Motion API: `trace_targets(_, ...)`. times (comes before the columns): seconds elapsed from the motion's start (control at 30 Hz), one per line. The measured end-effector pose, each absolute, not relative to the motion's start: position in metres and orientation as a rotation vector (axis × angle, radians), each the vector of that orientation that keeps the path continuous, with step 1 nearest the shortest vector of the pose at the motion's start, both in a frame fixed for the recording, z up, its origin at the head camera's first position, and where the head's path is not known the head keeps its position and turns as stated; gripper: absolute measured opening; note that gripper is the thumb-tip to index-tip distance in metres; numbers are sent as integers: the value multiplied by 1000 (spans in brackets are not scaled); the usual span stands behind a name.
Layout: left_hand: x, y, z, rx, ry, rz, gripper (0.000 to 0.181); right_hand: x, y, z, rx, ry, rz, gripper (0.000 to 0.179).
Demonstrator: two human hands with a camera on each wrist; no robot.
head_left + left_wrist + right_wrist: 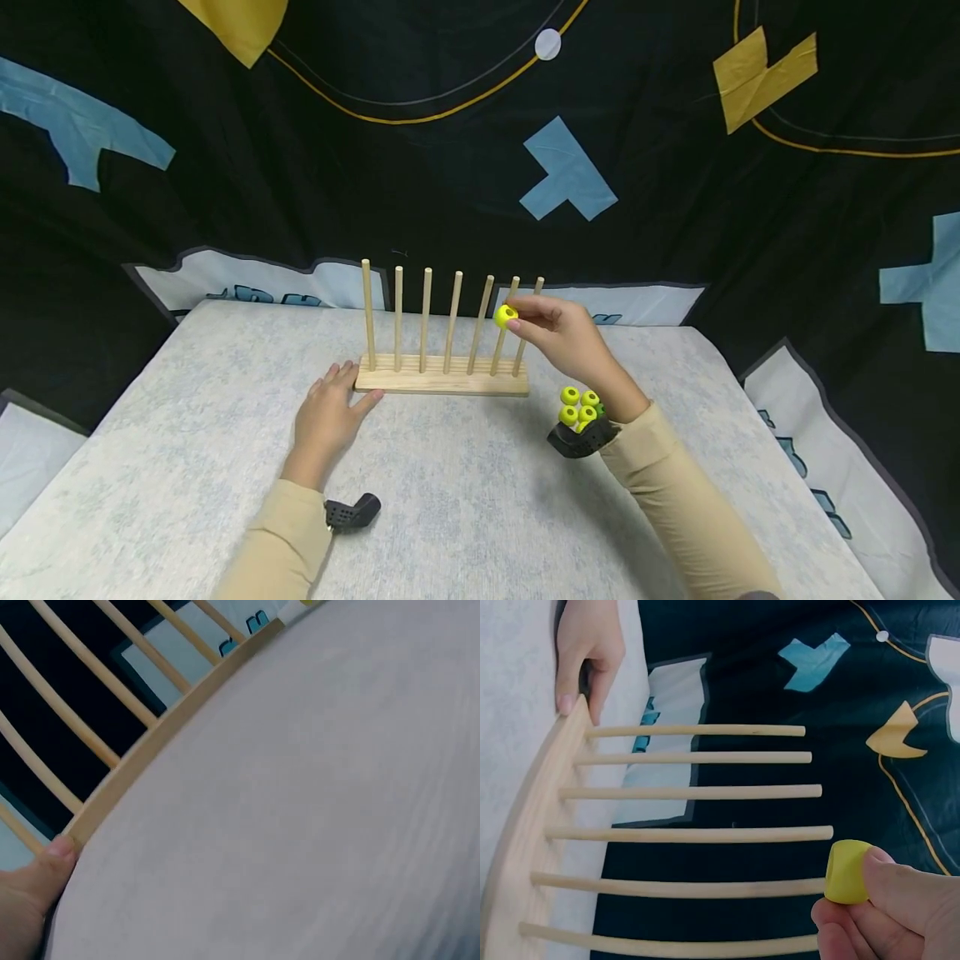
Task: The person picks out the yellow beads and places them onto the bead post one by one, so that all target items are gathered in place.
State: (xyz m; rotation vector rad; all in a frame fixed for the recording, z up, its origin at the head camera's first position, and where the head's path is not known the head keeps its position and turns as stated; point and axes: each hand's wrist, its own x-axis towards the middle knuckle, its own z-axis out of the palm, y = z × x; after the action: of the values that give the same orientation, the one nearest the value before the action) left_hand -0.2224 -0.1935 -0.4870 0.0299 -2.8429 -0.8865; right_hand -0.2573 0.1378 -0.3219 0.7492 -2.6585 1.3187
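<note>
Nearest the head camera, the two tan sleeves (pixel 682 500) come in over the table's front edge, each with a black wrist camera (pixel 580 439). The right hand (pixel 566 337) pinches a yellow bead (pixel 845 871) between thumb and fingers, up near the tips of the pegs (pixel 426 321) toward the right end of the wooden rack (pixel 442 382). The left hand (pixel 326 421) grips the rack's left end, thumb at the front corner. The bead overlaps the sixth peg in the head view but the fifth peg's tip in the right wrist view, so I cannot tell whether it touches either; lowered off-centre, it could catch on a tip and spring from the fingers. A hard sideways push out there might swing the rack, since only its left end is held. The loose yellow beads (pixel 583 416) and a green piece sit right of the rack's front right corner, close by the right wrist camera; a dropping forearm could scatter them toward the table's right or front edge.
</note>
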Motion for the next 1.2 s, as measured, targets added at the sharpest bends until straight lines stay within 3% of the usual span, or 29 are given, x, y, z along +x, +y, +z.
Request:
trace_targets(0.6,-237,-212,-487,-134,-2943,-926,75,-279,99,-284,879,-2579,1323,37)
trace_targets(1.2,-231,-213,-491,-88,-2895,-894,67,-307,51,-269,923,-2625,1294,37)
